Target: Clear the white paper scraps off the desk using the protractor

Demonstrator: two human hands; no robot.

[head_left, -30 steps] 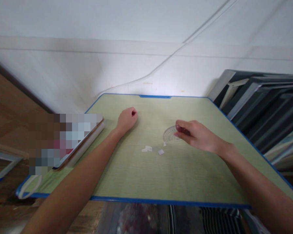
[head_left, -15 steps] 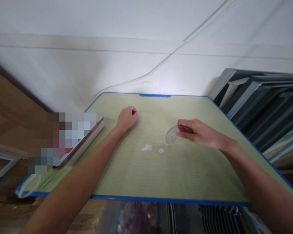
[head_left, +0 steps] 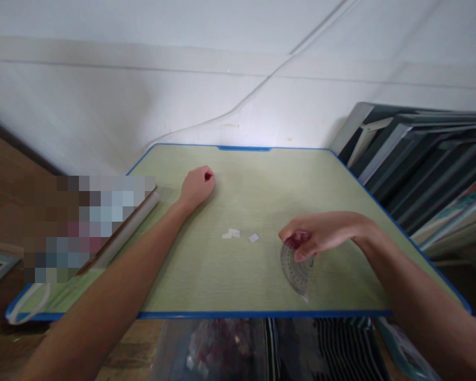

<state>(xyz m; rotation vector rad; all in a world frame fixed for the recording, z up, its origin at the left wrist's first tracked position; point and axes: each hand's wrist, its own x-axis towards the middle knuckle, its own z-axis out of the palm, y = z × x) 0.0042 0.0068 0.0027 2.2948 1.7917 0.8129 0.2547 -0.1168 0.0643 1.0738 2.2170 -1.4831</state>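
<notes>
A clear half-round protractor (head_left: 296,272) is pinched in my right hand (head_left: 321,233), over the right part of the table. Its curved edge faces left and down, and its upper part is hidden by my fingers. My left hand (head_left: 198,185) rests as a loose fist on the far left part of the tabletop, with nothing showing in it. Between the hands lie small white paper pieces: two touching scraps (head_left: 233,233) and a separate square piece (head_left: 254,238) to their right, nearer the protractor.
The pale green table (head_left: 206,275) has a blue rim. A thick, blurred-out flat object (head_left: 119,233) lies at its left, by a white strap (head_left: 43,304). Dark flat panels (head_left: 412,153) lean at the right. Behind runs a white wall with a cable (head_left: 246,100).
My right hand has come closer to me and turned, swinging the protractor so that it points downward. My left hand stays closed in the same place. The whole view has shifted slightly.
</notes>
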